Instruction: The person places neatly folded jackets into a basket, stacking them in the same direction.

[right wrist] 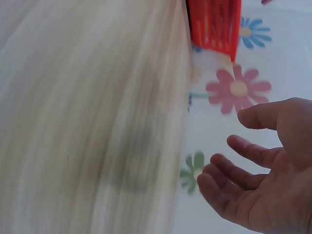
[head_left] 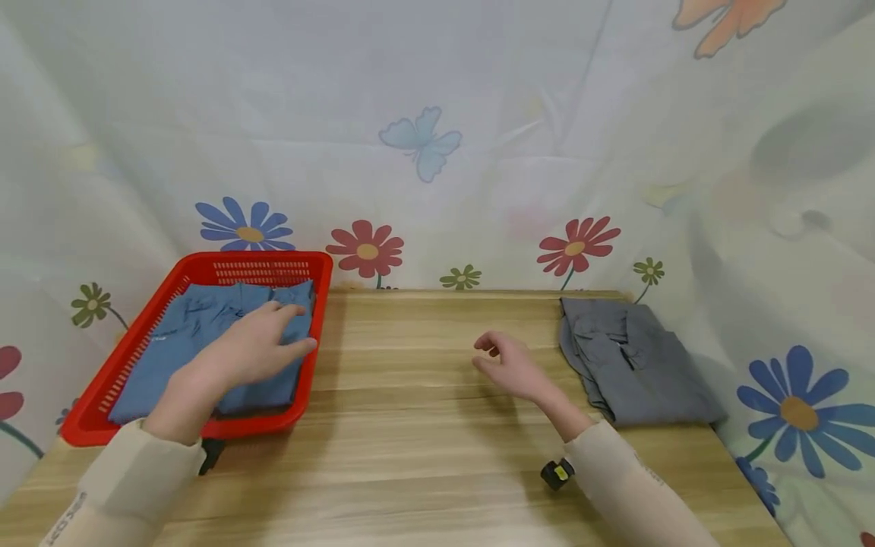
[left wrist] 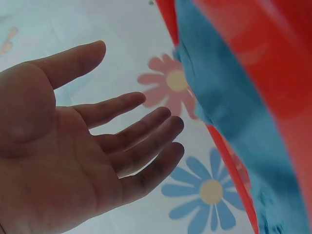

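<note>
A: Where are the clothes, and what are the hands doing?
B: The blue garment (head_left: 187,332) lies folded inside the red basket (head_left: 266,425); the grey garment (head_left: 642,376) lies folded on the table (head_left: 424,441), at the right side. The left hand (head_left: 246,346) is over the basket, with fingers stretched and spread, and it holds nothing. The right hand (head_left: 513,368) is above the table, near the grey garment, fingers softly bent, also empty. The hands are well apart.
A: How will these garments handle, in your opinion?
B: I judge them light and soft, not fragile, but the folds can easily become loose. It seems better to slide fingers beneath two opposite edges than to pinch only the top layer.
A: Does every view tell the same?
B: No. Only the head view shows the grey garment. The wrist views show the inside of each hand, bare, while the head view shows mostly the backs. The right wrist view catches just a slotted piece of the basket, without the blue garment.
</note>
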A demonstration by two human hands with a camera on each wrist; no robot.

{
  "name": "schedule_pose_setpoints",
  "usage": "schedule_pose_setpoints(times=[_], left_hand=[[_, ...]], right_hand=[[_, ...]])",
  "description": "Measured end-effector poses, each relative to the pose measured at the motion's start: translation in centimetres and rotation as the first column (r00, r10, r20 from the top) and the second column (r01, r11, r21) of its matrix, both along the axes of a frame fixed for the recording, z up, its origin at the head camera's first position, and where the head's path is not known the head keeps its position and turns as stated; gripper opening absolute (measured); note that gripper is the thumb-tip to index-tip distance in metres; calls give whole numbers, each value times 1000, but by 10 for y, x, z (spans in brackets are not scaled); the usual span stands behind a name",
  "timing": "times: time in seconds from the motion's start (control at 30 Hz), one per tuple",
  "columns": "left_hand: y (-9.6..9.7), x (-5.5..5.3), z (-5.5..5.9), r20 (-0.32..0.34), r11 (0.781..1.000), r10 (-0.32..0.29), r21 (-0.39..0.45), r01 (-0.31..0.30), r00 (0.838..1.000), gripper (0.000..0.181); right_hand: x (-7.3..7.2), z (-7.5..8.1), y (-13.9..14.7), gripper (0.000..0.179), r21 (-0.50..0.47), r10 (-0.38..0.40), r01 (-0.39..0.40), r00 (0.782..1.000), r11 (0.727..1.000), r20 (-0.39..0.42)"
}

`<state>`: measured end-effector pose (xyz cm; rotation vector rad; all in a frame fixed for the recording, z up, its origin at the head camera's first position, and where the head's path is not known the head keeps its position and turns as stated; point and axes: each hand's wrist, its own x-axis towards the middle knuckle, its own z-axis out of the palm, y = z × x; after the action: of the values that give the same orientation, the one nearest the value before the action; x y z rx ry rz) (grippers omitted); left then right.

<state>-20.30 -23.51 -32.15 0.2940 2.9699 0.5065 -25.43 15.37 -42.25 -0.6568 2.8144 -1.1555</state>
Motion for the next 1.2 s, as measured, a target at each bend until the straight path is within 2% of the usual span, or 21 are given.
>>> schedule_pose_setpoints(times=[0.07, 0.2, 0.3, 0.47, 0.57, 0.7, 0.83, 0.93, 1.03, 1.2], left_hand=[[9, 5, -1, -11, 1000, -10, 24, 11, 1000, 72], [26, 13, -4, -70, 994, -56, 94, 63, 996, 64], [38, 18, -11, -126, 982, -95, 153, 114, 987, 56], [52, 24, -23, -178, 964, -124, 213, 161, 976, 48], [60, 26, -28, -180, 956, -138, 233, 179, 974, 44], [70, 26, -38, -170, 944, -146, 270, 189, 974, 40], [79, 26, -50, -159, 937, -149, 294, 191, 976, 38], [85, 26, -60, -154, 933, -165, 296, 205, 974, 36], [90, 25, -68, -147, 927, -187, 302, 224, 971, 34], [95, 25, -79, -117, 916, -211, 324, 239, 970, 33]], right_hand=[[0, 0, 14, 29, 0, -25, 25, 999, 1000, -21], [0, 3, 46, 41, 57, -120, 123, 991, 991, -61], [-1, 6, 74, 48, 110, -211, 219, 974, 970, -82], [-6, 8, 122, 51, 96, -320, 324, 946, 941, -55], [-13, 4, 150, 54, 105, -402, 404, 915, 909, -35], [-20, 0, 181, 58, 170, -517, 511, 856, 842, -15], [-24, -5, 201, 62, 226, -609, 591, 793, 775, 16], [-25, -9, 210, 65, 252, -652, 622, 757, 741, 48], [-24, -12, 215, 66, 288, -670, 625, 737, 726, 89], [-23, -19, 214, 69, 357, -669, 590, 728, 724, 151]])
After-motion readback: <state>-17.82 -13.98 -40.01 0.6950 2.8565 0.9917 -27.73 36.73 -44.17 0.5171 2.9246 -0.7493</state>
